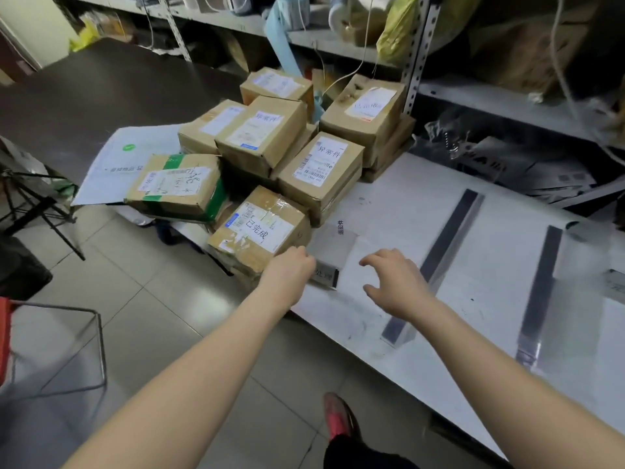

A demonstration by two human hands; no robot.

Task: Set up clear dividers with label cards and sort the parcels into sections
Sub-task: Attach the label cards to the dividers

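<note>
The white desk (473, 204) carries a pile of parcels (270, 157) at its left end — brown boxes with white labels, some stacked. Two clear dividers (436, 265) run from front edge toward the back, well apart. A label card (326, 278) in a clear stand sits near the front edge, beside the nearest parcel. The left hand (292, 269) curls round the card's left end; the right hand (395, 282) hovers just right of it, fingers spread and bent — holding nothing.
</note>
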